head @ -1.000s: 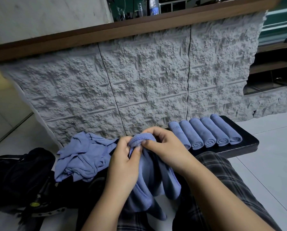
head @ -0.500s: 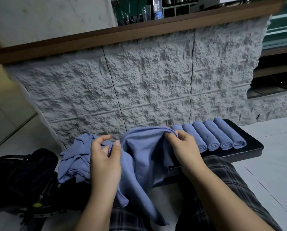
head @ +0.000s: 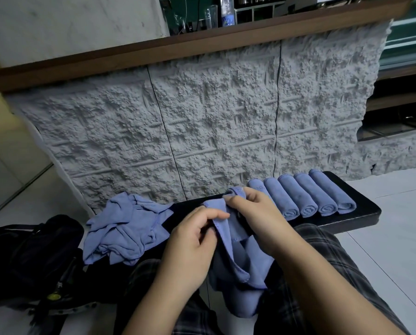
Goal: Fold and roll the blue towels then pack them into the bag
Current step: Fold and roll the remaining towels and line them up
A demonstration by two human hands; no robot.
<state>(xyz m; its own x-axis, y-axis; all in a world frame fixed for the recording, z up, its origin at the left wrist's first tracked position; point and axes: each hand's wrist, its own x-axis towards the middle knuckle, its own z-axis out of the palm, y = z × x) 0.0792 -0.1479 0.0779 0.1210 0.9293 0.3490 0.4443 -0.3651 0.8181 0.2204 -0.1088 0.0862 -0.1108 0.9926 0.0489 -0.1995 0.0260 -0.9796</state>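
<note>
Light: dim, cool, bluish indoor cast.
Shadows: soft; bag at lower left sinks into near-black.
Distortion: wide-angle bend, counter ledge tilts and curves.
Focus: centre sharp, edges softer.

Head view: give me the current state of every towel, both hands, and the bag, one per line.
Unfolded blue cloth towel in hand: held up, hanging limp, not yet folded.
Left hand: pinching the towel's edge.
Right hand: gripping the towel's top.
Five rolled blue towels: rolled, side by side on the black bench.
Crumpled blue towel pile: unfolded, heaped.
Black bag: holds no towels that show.
</note>
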